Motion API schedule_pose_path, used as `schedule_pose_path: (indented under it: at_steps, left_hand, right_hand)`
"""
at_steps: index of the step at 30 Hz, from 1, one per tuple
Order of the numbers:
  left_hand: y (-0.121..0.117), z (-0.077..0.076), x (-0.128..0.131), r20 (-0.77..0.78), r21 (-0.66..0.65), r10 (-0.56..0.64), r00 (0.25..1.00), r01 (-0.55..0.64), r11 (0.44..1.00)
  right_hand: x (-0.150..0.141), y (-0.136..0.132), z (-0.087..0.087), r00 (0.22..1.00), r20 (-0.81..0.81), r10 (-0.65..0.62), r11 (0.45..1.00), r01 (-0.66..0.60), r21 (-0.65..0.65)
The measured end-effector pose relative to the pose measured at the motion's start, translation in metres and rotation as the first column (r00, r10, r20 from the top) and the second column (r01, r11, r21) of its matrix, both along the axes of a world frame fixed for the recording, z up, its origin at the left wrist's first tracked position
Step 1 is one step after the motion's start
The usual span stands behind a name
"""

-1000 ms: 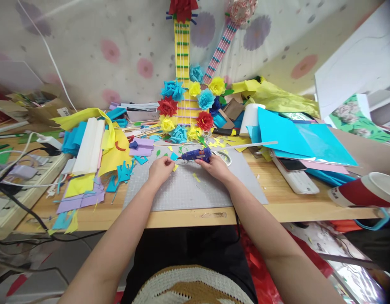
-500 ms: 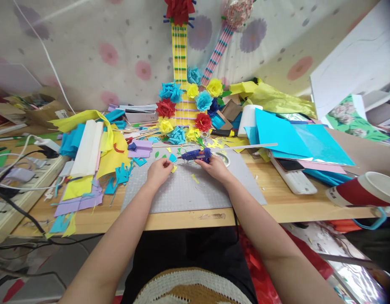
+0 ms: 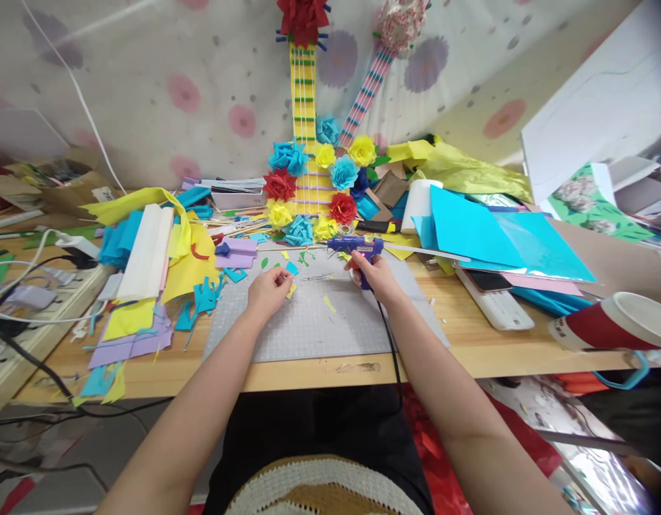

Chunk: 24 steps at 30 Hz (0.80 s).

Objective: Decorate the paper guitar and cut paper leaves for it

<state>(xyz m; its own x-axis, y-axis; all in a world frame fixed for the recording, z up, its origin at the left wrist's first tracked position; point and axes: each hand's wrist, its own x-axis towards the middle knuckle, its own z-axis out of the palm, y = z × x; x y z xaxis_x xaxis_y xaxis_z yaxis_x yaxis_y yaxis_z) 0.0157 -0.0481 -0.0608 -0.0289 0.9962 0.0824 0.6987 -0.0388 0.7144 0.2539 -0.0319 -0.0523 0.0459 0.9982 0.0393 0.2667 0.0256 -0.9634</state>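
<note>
The right hand [image 3: 378, 275] is wrapped around the grip of the blue hot-glue gun [image 3: 357, 247], held upright with its nozzle pointing left, above the far edge of the grey gridded cutting mat [image 3: 330, 325], its black cord [image 3: 388, 343] trailing back over the mat toward the person; the left hand [image 3: 269, 290] rests on the mat with fingertips pinched together on a small yellow paper scrap [image 3: 292, 290], a small cyan paper piece [image 3: 292, 268] lying just beyond it; small green paper leaves [image 3: 307, 256] and other yellow bits lie loose on the mat near the far edge; beyond them a yellow paper guitar model [image 3: 305, 143] leans against the flowered wall, its body ringed with paper flowers in blue, red and yellow [image 3: 309, 193], which looks like finished work, while the loose scraps and the piece under the left fingers read as parts not yet fixed, so I judge the decorating well advanced but unfinished; to the left are heaped strips of yellow, cyan and purple paper [image 3: 148, 286], to the right cyan sheets of card [image 3: 502, 239] and a red paper cup with a white rim [image 3: 614, 325] on the wooden surface [image 3: 502, 347]. Compared with half a second ago, the glue gun has lifted off the mat, where it lay on its side with the nozzle close to the left fingertips, and has swung up and to the right in the right hand; the left hand has hardly moved and keeps its pinch on the yellow scrap; the rest of the clutter lies as it did.
</note>
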Motion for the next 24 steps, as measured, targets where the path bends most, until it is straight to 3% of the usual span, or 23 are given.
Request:
schedule_pose_path:
  at_steps: [2,4,6,9,14,18,24]
  left_hand:
    - [0.0,0.002,0.0,-0.023,0.0,0.017,1.0,-0.017,1.0]
    - [-0.001,0.003,-0.001,-0.05,0.01,0.047,0.998,-0.046,0.999]
    - [-0.001,0.003,-0.001,-0.068,0.023,0.077,0.995,-0.075,0.997]
    - [-0.001,0.004,-0.001,-0.081,0.042,0.101,0.992,-0.098,0.994]
    - [0.0,0.003,-0.002,-0.078,0.092,0.085,0.993,-0.078,0.993]
    - [0.003,-0.003,-0.004,-0.019,0.236,0.026,0.999,-0.021,0.972]
    - [0.007,-0.01,-0.005,0.068,0.265,-0.014,0.998,-0.004,0.964]
  right_hand:
    - [0.013,0.005,0.0,0.971,0.123,-0.204,0.979,0.199,0.054]
    - [0.029,0.011,-0.002,0.862,0.26,-0.435,0.9,0.409,0.148]
    - [0.045,0.016,-0.006,0.75,0.36,-0.555,0.831,0.517,0.205]
    - [0.061,0.021,-0.013,0.682,0.496,-0.537,0.829,0.536,0.161]
    - [0.065,0.022,-0.017,0.643,0.633,-0.432,0.858,0.509,0.069]
    - [0.064,0.02,-0.015,0.614,0.683,-0.396,0.864,0.501,0.05]
    - [0.063,0.011,-0.005,0.479,0.825,-0.3,0.868,0.495,0.028]
